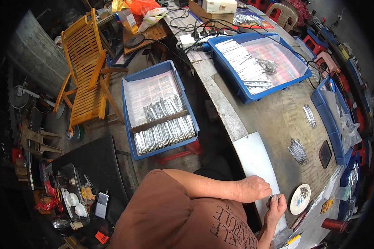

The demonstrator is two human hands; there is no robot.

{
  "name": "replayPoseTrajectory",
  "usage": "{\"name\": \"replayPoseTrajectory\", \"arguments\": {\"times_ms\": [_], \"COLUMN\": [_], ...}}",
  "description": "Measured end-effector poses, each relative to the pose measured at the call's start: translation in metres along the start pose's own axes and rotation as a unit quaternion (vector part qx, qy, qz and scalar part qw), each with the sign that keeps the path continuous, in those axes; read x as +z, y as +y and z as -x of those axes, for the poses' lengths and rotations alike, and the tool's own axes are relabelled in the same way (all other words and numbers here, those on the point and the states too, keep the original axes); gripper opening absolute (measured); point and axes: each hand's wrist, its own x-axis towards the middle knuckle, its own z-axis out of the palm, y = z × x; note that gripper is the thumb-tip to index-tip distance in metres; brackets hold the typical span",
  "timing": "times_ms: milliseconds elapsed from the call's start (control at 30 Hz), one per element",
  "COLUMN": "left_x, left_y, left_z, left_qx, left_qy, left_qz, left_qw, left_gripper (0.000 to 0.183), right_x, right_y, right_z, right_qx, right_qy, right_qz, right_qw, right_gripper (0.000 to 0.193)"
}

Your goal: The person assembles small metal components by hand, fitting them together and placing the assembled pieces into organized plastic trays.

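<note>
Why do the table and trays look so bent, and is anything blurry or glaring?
In the head view the fisheye lens bows straight edges: the table rim and the blue tray curve toward the frame's border, and the corners go black. Light is soft and even, with mild shine on the white board. The left hand and right hand are fairly sharp; the small part between them is too tiny to make out.

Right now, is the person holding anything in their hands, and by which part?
Both hands meet over a small dark metal piece: the left hand and right hand pinch it with fingertips. Which part they grip is too small to tell.
</note>
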Motion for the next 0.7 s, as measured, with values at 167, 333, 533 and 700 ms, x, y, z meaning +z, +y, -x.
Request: {"name": "replayPoseTrajectory", "arguments": {"times_ms": [167, 333, 533, 700], "left_x": [-0.008, -0.022, -0.087, -0.167], "left_y": [0.001, -0.009, -0.047, -0.099], "left_z": [0.005, 0.012, 0.040, 0.082], "left_qx": [0.001, -0.022, -0.222, -0.436], "left_qy": [0.009, 0.003, 0.015, 0.013], "left_qz": [0.011, 0.010, 0.046, -0.070], "left_qw": [1.000, 1.000, 0.974, 0.897], "left_gripper": [0.009, 0.009, 0.009, 0.018], "right_x": [0.004, 0.016, 0.000, -0.018], "right_y": [0.002, -0.006, -0.003, 0.007], "right_z": [-0.002, -0.006, -0.006, -0.004], "right_qx": [-0.101, -0.007, -0.090, -0.113], "right_qy": [0.005, -0.058, 0.014, 0.099], "right_qz": [0.121, 0.024, 0.109, 0.069], "right_qw": [0.987, 0.998, 0.990, 0.986], "right_gripper": [0.023, 0.022, 0.013, 0.013]}}
